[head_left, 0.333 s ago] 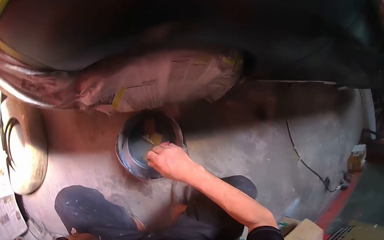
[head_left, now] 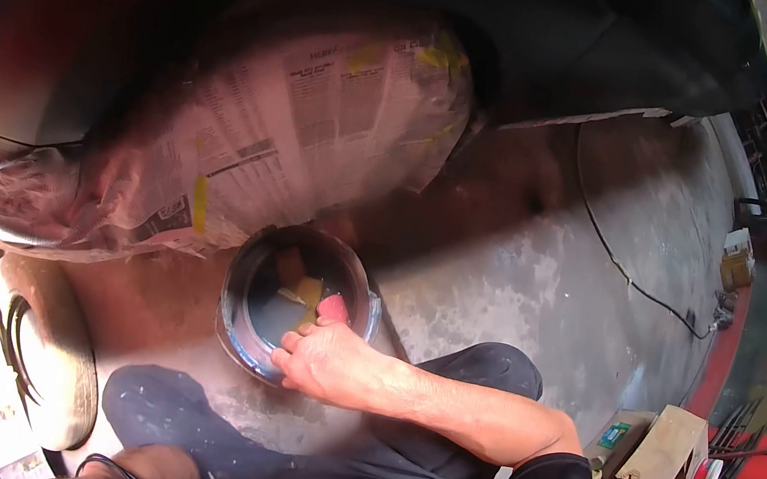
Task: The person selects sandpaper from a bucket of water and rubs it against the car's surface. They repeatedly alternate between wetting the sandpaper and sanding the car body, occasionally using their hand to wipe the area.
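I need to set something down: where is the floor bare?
Widest patch: the floor between the bucket and the black hose, beyond the right knee; a smaller one lies between bucket and tyre. Crowded: the bucket's mouth, with the right hand at its rim, and the lower right, around the cardboard box.

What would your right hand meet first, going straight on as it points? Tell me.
Most likely the left inner side of the bucket, since the right hand points leftward there. Depth is unclear, so it might pass over the rim instead.
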Action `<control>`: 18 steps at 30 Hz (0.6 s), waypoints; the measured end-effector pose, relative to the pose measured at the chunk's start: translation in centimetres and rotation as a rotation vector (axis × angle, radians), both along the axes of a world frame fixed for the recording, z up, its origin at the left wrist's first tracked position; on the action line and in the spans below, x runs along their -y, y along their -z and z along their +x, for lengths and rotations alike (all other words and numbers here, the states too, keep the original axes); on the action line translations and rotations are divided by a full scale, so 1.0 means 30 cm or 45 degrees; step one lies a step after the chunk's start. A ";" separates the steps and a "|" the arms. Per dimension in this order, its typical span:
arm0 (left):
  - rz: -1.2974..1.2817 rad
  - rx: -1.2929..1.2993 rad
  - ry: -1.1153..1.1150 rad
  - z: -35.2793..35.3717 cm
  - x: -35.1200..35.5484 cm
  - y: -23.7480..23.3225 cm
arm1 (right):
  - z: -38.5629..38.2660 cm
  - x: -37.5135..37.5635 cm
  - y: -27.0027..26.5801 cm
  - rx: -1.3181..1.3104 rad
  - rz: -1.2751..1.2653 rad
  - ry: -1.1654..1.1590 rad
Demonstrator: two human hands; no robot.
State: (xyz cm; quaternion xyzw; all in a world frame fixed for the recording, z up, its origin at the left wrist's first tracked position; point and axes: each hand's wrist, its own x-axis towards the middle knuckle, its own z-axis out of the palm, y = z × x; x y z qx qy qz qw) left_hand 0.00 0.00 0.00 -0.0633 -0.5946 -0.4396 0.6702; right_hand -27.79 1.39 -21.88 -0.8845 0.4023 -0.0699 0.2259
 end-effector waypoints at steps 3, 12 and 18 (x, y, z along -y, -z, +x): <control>0.008 0.037 -0.031 0.011 0.004 -0.014 | 0.014 -0.049 -0.045 0.169 0.050 0.085; -0.003 0.134 -0.159 0.119 -0.020 -0.007 | 0.005 -0.208 -0.110 -0.072 0.065 0.229; 0.052 0.123 -0.252 0.228 -0.015 0.047 | -0.006 -0.198 -0.122 -0.069 0.125 0.336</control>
